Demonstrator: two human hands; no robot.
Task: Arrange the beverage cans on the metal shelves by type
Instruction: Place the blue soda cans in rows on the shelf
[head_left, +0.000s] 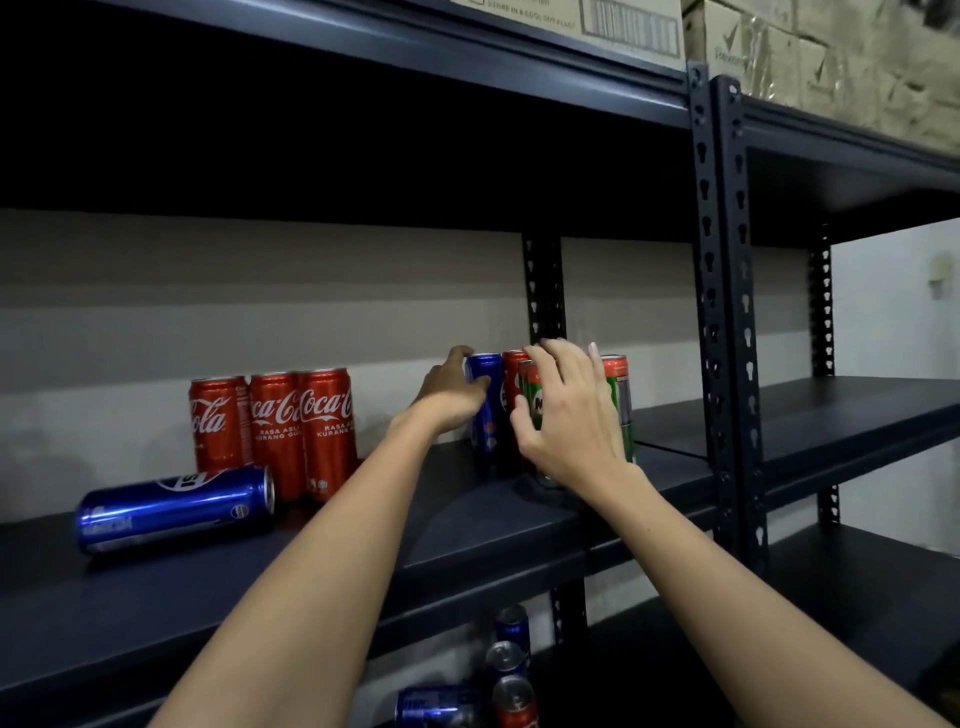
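Observation:
Three red Coca-Cola cans stand upright together on the dark metal shelf. In front of them a blue Pepsi can lies on its side. To the right stands a mixed cluster: an upright blue Pepsi can, a red can behind it, and green Milo cans. My left hand curls round the upright blue can. Over the front of a green Milo can, my right hand has its fingers spread and its thumb at the can's left side.
Below, a lower shelf holds several blue and red cans. A perforated steel upright stands just right of the cluster, with another shelf bay beyond it. Cardboard boxes sit on the top shelf.

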